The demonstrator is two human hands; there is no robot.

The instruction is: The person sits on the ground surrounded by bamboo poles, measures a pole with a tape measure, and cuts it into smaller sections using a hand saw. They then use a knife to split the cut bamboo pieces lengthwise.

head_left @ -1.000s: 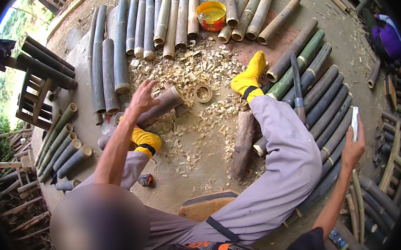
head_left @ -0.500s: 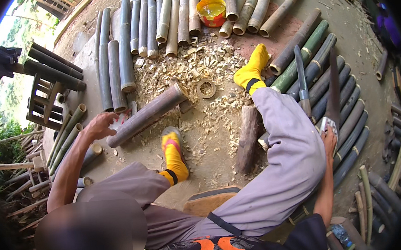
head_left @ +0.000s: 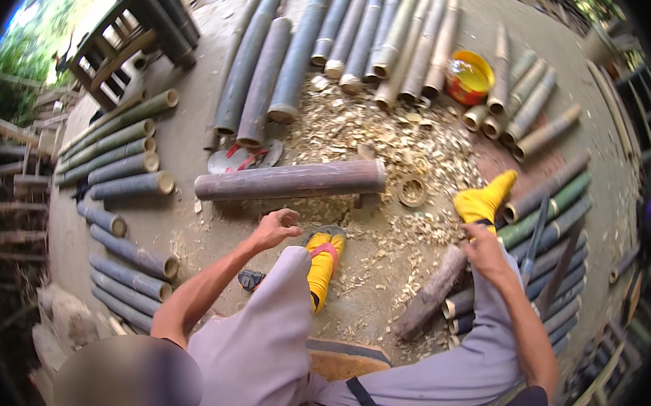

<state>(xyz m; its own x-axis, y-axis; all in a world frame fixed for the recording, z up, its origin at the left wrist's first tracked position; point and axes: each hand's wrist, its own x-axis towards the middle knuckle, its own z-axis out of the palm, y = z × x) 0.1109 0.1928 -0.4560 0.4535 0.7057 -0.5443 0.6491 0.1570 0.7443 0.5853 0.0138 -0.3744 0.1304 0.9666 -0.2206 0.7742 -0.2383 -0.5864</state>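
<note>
My left hand (head_left: pixel 278 227) hovers above my bent left knee, its fingers loosely curled and apart, holding nothing. Just beyond it lies a thick brown bamboo section (head_left: pixel 290 181), its right end resting on a small wooden block (head_left: pixel 369 200). My right hand (head_left: pixel 486 252) is over my right shin, near the yellow-socked foot (head_left: pixel 484 201); its fingers are half bent and apart, with no tool in them. To the right of that hand, a long knife (head_left: pixel 537 235) and a saw (head_left: pixel 561 273) lie on a row of bamboo pieces. The saw's handle is hidden.
Wood chips (head_left: pixel 336 134) cover the ground around a bamboo ring (head_left: pixel 411 192). A short log (head_left: pixel 431 290) lies between my legs. Cut bamboo (head_left: pixel 134 163) lies in rows left, right and ahead. A red-and-yellow tub (head_left: pixel 470 77) and a pair of sandals (head_left: pixel 232 160) are farther off.
My right hand has let go of the saw handle and come inward over my right shin. My left hand has moved away from the bamboo's near end. The view has turned.
</note>
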